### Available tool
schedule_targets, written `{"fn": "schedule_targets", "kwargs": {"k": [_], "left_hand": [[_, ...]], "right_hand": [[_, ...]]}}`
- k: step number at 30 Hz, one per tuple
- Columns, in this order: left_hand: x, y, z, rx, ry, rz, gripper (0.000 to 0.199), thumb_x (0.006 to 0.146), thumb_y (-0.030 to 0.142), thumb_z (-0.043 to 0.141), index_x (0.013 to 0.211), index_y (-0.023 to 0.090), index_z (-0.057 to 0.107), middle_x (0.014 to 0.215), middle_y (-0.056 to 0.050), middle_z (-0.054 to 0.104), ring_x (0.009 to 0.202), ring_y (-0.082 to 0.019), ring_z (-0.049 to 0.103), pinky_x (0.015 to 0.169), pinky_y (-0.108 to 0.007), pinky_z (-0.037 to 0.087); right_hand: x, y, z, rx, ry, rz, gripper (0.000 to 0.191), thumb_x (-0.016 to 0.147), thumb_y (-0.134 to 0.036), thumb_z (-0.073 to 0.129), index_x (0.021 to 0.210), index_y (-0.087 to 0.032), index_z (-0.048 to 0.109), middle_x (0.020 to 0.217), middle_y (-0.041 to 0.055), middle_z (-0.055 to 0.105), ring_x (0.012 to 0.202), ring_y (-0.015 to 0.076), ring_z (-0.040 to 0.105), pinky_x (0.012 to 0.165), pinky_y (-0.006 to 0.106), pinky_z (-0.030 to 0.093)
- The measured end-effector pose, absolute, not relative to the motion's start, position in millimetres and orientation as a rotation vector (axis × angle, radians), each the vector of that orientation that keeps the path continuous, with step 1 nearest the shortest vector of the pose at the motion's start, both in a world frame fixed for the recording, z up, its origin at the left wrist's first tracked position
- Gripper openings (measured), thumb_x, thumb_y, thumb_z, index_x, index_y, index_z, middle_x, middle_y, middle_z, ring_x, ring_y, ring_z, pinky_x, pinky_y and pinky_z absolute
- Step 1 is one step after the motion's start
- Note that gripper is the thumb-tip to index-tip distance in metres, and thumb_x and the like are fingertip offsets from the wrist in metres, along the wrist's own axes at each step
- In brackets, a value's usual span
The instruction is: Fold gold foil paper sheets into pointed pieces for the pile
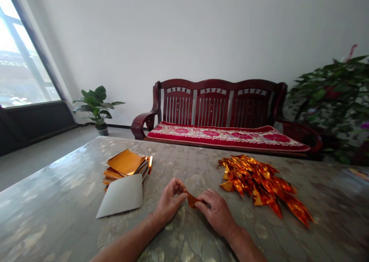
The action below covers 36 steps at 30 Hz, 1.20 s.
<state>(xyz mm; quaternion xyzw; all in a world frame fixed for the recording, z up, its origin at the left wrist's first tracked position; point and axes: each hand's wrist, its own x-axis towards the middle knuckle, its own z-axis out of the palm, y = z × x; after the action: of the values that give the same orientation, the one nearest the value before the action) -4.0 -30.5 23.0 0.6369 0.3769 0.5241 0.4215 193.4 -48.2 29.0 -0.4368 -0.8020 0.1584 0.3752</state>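
Note:
Between my two hands is a small folded piece of orange-gold foil paper (191,200), held just above the table. My left hand (170,200) pinches its left end between thumb and fingers. The right end sits in the closed fingers of my right hand (216,210). To the left lies a stack of square gold foil sheets (127,162), with one sheet (122,196) showing its pale back in front, leaning on the stack. On the right spreads a heap of folded, pointed foil pieces (256,181), apart from my right hand.
The table (178,162) has a glossy patterned cover. Beyond its far edge stands a dark red wooden bench (213,100) with a red floral cushion (230,135). A potted plant (99,104) is at the back left, with leafy plants (334,96) at the right.

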Motion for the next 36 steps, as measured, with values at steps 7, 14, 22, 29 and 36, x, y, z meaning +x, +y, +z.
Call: {"fn": "schedule_targets", "kwargs": {"k": [7,14,22,29,36], "left_hand": [[1,-33,20,1.477,0.799,1.363,0.030,0.082,0.041,0.069,0.084,0.017,0.051,0.076,0.002,0.053,0.071,-0.011,0.049,0.066,-0.022,0.041],[6,-31,27,1.256,0.743,1.336,0.042,0.073,0.045,0.077,0.096,0.019,0.052,0.068,0.004,0.057,0.061,-0.009,0.050,0.061,-0.020,0.039],[17,-33,22,1.222,0.852,1.347,0.033,0.078,0.039,0.069,0.097,0.019,0.052,0.074,0.003,0.061,0.064,-0.011,0.054,0.062,-0.022,0.043],[18,-41,28,1.766,1.283,1.493,0.010,0.079,0.019,0.066,0.071,0.020,0.059,0.073,0.003,0.053,0.071,-0.013,0.050,0.069,-0.025,0.042],[20,-39,24,1.696,1.335,1.500,0.004,0.081,0.022,0.065,0.083,0.019,0.066,0.080,0.002,0.055,0.068,-0.013,0.052,0.066,-0.025,0.046]], "right_hand": [[187,-51,31,-1.034,-2.043,0.361,0.020,0.090,-0.022,0.056,0.073,-0.022,0.066,0.067,-0.0004,0.062,0.069,0.0158,0.057,0.065,0.027,0.042],[178,-51,27,-0.975,-2.000,0.306,0.016,0.089,-0.017,0.053,0.077,-0.022,0.063,0.068,-0.0002,0.062,0.069,0.0157,0.056,0.067,0.029,0.044],[173,-57,26,-0.886,-1.989,0.105,0.015,0.091,-0.014,0.052,0.094,-0.022,0.064,0.075,0.0025,0.066,0.069,0.0166,0.058,0.067,0.030,0.046],[171,-57,28,-0.949,-1.971,-0.112,0.030,0.091,-0.013,0.052,0.119,-0.019,0.060,0.092,0.0067,0.073,0.078,0.0198,0.064,0.073,0.034,0.051],[169,-57,28,-1.036,-1.999,-0.288,0.030,0.095,-0.015,0.049,0.121,-0.018,0.061,0.085,0.0066,0.072,0.075,0.0198,0.064,0.073,0.035,0.050]]}}
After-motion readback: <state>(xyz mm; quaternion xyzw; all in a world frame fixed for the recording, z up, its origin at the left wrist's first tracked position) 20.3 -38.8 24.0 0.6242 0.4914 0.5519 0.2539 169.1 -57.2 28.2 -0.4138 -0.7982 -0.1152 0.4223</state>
